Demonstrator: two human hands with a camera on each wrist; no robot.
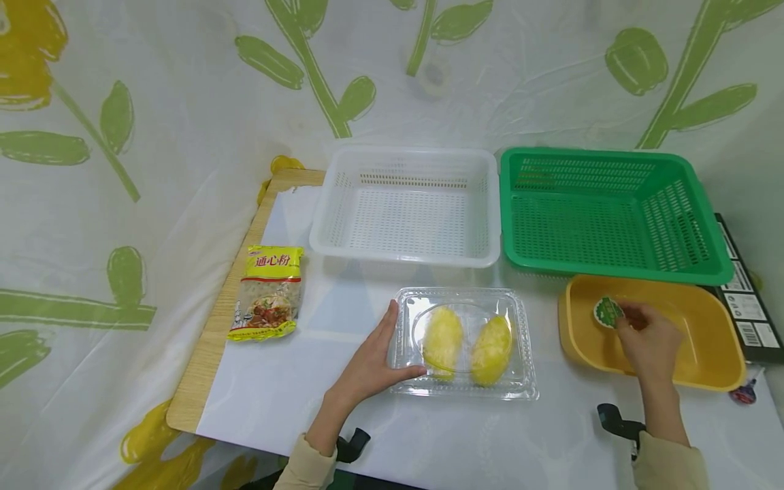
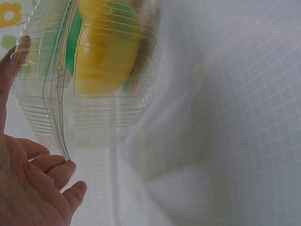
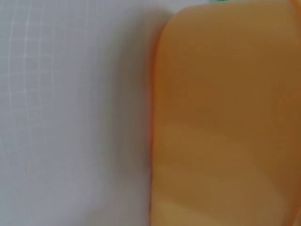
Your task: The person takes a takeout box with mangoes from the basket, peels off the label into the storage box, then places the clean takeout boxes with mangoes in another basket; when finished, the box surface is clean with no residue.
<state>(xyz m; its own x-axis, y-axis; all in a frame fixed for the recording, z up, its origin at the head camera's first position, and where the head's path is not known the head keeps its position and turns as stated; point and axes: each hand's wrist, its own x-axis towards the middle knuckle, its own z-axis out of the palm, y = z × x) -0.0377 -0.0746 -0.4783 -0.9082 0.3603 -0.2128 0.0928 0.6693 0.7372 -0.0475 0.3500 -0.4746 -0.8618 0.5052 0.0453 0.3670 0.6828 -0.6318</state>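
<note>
A clear plastic clamshell box (image 1: 465, 393) with two yellow, mango-like fruits (image 1: 492, 350) rests on the table, lid shut. My left hand (image 1: 373, 364) holds its left side, thumb over the front corner of the lid; in the left wrist view several fingertips (image 2: 66, 172) touch the rim. Over the yellow basin (image 1: 704, 333), my right hand (image 1: 652, 340) pinches a small round thing with a green printed face (image 1: 608, 312) between thumb and fingers. The right wrist view shows the basin's wall (image 3: 225, 103) but no hand.
A white basket (image 1: 404, 218) and a green basket (image 1: 612, 218) stand side by side at the back. A macaroni bag (image 1: 266, 292) lies at the left. A black box (image 1: 750, 306) and a small dark red item (image 1: 744, 393) lie by the basin.
</note>
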